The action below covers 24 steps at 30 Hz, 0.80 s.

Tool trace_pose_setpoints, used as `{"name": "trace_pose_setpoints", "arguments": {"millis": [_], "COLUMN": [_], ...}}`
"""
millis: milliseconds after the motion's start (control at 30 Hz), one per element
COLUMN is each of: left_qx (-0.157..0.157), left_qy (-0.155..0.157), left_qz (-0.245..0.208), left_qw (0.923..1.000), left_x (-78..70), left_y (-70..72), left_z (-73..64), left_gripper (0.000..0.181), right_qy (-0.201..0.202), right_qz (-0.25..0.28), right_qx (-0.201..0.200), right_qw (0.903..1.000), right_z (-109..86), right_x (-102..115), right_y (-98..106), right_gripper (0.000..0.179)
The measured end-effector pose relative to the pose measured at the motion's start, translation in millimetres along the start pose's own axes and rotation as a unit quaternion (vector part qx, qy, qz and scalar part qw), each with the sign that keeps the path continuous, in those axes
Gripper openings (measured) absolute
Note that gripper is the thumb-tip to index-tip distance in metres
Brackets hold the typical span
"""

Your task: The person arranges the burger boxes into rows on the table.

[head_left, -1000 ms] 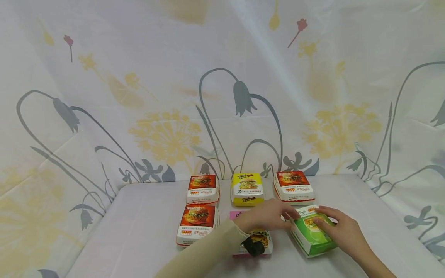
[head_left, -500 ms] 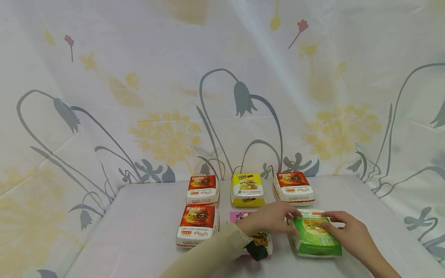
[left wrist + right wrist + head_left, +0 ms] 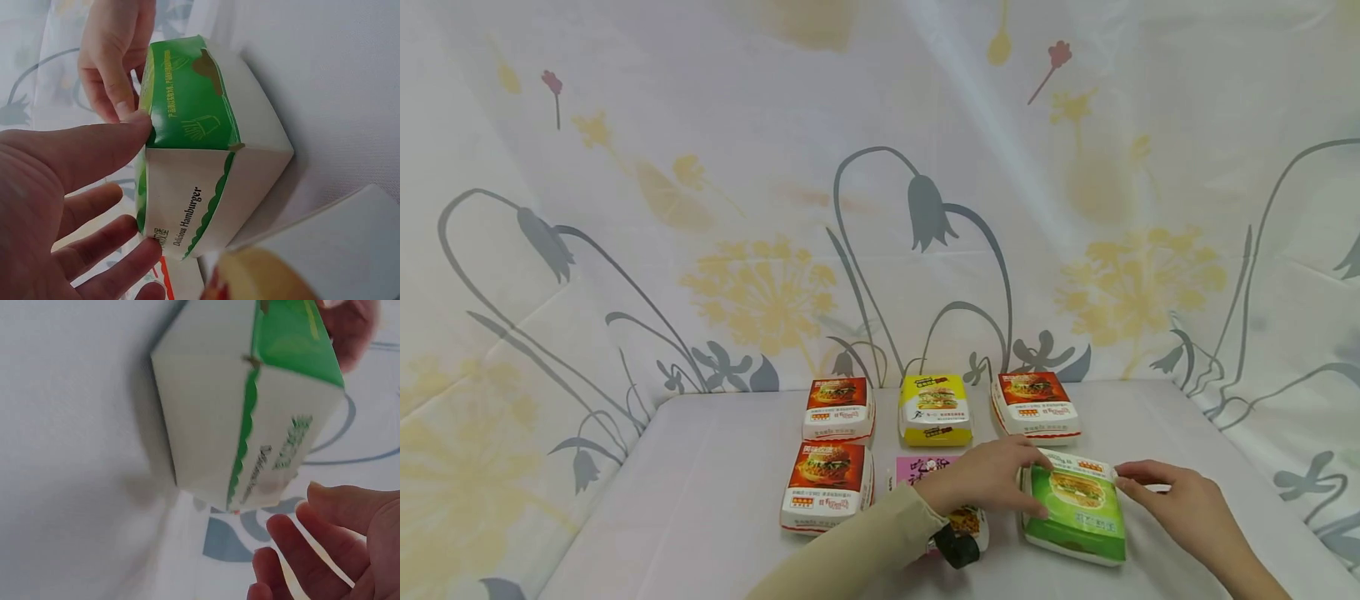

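Note:
A green and white hamburger box (image 3: 1075, 500) sits lid up at the front right of the table, its left edge turned slightly from square. My left hand (image 3: 992, 477) is at its left side. In the left wrist view, the left thumb (image 3: 94, 147) touches the box's top edge and the other fingers spread loosely along the printed side. My right hand (image 3: 1180, 500) is off the box's right side with relaxed fingers. A gap shows between the right fingertips (image 3: 275, 525) and the box in the right wrist view. Partly under my left forearm lies a pink box (image 3: 917, 468).
Behind stand a red box (image 3: 837, 408), a yellow box (image 3: 935, 408) and another red box (image 3: 1036, 404) in a row. A third red box (image 3: 825, 483) is at the front left. A flower-patterned curtain (image 3: 880, 208) rises behind the white table (image 3: 700, 500).
The green box was tilted, then turned squarer, and has swung slightly again. My right hand has let go of it and moved right. The left hand stays at its left side.

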<state>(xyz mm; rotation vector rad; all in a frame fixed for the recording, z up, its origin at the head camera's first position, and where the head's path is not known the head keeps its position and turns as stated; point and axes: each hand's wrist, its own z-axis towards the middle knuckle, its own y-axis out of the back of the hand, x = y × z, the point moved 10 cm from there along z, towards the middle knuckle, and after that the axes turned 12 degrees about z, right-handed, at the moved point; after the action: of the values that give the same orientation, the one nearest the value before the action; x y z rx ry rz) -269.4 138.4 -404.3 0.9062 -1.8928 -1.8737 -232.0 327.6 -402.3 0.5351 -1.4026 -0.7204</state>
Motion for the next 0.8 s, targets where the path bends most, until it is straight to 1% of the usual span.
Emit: {"name": "trace_pose_setpoints", "arguments": {"millis": [200, 400, 467, 600, 700, 800], "left_qx": [0.001, 0.002, 0.004, 0.007, 0.009, 0.012], "left_qy": [-0.009, -0.013, -0.013, -0.020, -0.025, -0.026], "left_qz": [0.001, -0.002, -0.005, -0.007, -0.014, -0.027], "left_qw": [1.0000, 0.9999, 0.9999, 0.9998, 0.9995, 0.9992], "left_x": [-0.2, -0.1, 0.1, 0.0, -0.2, -0.2], "left_y": [0.3, 0.9, 0.6, 0.2, -0.3, -0.8], "left_z": [-0.2, -1.0, -1.1, -0.6, 0.5, 1.1], "left_gripper": [0.051, 0.049, 0.049, 0.048, 0.046, 0.045], "right_qy": [0.007, 0.027, 0.039, 0.079, 0.109, 0.128], "right_qz": [0.009, 0.022, 0.024, 0.027, 0.032, 0.040], "right_qx": [0.003, 0.035, 0.045, 0.062, 0.089, 0.122], "right_qw": [0.9999, 0.9988, 0.9980, 0.9946, 0.9895, 0.9835], "right_z": [7.7, 17.5, 20.5, 26.4, 29.9, 32.2], "right_x": [4.2, 17.2, 22.5, 34.9, 44.0, 51.2], "right_y": [5.6, -2.4, -6.5, -15.7, -23.6, -32.2], "right_gripper": [0.042, 0.040, 0.039, 0.035, 0.035, 0.036]}}
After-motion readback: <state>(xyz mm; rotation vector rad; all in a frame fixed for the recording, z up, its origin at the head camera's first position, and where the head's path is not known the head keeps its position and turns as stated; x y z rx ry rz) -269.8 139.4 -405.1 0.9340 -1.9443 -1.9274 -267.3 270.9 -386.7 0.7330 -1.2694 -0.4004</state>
